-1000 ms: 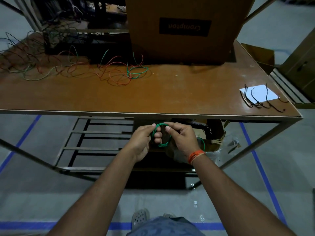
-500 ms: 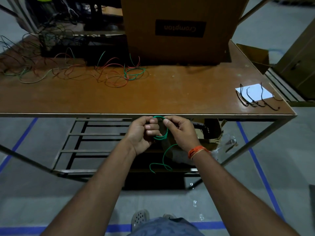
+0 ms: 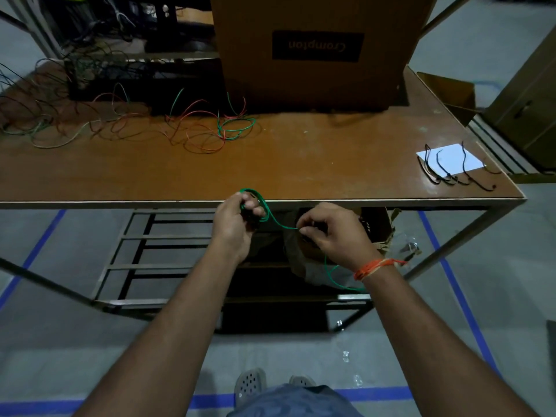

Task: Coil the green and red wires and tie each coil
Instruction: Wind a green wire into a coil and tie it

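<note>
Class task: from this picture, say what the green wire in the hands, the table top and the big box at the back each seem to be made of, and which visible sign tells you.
Green wire: probably plastic-sheathed; it is smooth, evenly coloured and bends into soft loops.
Table top: looks like brown laminate or varnished board; glossy reflections, pale edge strip.
Box: cardboard, matt brown with a printed label.

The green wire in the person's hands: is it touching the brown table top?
Cannot tell. In the head view the green wire loops over the table edge while the left hand holds it.

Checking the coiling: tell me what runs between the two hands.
In the head view, a single strand of green wire spans the gap, from the coil held by the left hand to the right hand's pinch.
</note>
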Demonstrator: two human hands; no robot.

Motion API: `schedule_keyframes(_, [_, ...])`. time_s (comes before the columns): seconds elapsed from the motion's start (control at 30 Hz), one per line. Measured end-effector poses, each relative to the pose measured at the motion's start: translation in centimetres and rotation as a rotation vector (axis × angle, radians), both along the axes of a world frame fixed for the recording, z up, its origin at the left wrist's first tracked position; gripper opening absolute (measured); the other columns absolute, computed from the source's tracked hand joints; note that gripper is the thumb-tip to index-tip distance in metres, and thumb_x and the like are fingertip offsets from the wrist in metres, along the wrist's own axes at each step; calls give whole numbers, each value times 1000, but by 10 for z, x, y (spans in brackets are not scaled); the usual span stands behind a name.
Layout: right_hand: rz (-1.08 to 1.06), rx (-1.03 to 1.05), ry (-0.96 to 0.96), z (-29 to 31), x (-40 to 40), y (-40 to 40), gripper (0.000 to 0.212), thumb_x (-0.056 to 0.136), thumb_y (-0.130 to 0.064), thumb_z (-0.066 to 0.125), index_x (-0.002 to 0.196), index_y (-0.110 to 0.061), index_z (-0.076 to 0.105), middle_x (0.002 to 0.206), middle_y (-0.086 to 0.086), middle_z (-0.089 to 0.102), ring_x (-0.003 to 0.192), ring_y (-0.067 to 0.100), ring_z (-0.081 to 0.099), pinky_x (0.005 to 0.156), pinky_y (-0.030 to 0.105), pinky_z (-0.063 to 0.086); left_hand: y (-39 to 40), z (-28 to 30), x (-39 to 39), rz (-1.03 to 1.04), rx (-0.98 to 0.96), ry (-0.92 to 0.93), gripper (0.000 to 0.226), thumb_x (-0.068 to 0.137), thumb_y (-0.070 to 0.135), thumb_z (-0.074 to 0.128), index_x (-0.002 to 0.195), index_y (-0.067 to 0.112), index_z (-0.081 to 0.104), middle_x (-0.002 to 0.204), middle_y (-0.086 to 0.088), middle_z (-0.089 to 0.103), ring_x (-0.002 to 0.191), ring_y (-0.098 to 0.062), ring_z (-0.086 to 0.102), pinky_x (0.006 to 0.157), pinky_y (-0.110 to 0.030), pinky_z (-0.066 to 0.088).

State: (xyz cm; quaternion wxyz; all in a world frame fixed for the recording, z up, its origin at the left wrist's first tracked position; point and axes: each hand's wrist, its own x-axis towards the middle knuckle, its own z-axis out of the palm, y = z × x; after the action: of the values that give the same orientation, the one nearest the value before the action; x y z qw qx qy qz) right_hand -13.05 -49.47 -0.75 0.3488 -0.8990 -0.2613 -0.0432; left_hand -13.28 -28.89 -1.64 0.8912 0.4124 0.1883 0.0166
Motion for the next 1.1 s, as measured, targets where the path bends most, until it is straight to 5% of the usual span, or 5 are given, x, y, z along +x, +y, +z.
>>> schedule_keyframes(0.23, [116, 56, -117, 33, 12, 28, 7, 85, -14, 77, 92, -15, 77, 83, 2, 59, 79, 16, 59, 68, 31, 48, -12, -4, -6, -251, 727, -142, 30, 106, 26, 41, 83, 15, 58, 74, 1, 58, 67, -10, 53, 64, -25, 43])
schedule_keyframes(0.37, [85, 102, -130, 39, 24, 30, 6, 84, -13, 77, 89, -13, 74, 84, 2, 63, 81, 16, 59, 72, 34, 49, -12, 6, -8, -301, 614, -83, 28, 109, 20, 37, 89, 16, 56, 63, 9, 47, 46, 0, 39, 45, -14, 35])
schedule_keyframes(0.67, [-31, 572, 418, 22, 29, 49, 11, 95, -16, 68, 92, -8, 61, 71, 5, 55, 63, 8, 53, 48, 27, 49, 3, 28, 1, -268, 426, -144, 40, 111, 28, 34, 73, 16, 42, 48, 11, 27, 39, -6, 22, 54, -30, 32])
schedule_keyframes(0.9, [-63, 672, 321, 32, 37, 71, 16, 90, -3, 69, 103, -13, 70, 81, 2, 71, 67, 12, 65, 54, 24, 50, 8, 30, 19, -170, 585, -137, 39, 110, 31, 35, 76, 17, 45, 51, 13, 32, 42, -3, 28, 50, -22, 36])
schedule_keyframes(1.1, [-141, 605, 193, 29, 51, 84, 27, 92, 2, 63, 111, -12, 76, 73, -11, 68, 59, 5, 53, 60, 19, 47, 28, 38, 34, -408, 131, -77, 45, 110, 35, 31, 76, 10, 46, 54, 5, 30, 45, -8, 24, 50, -22, 23])
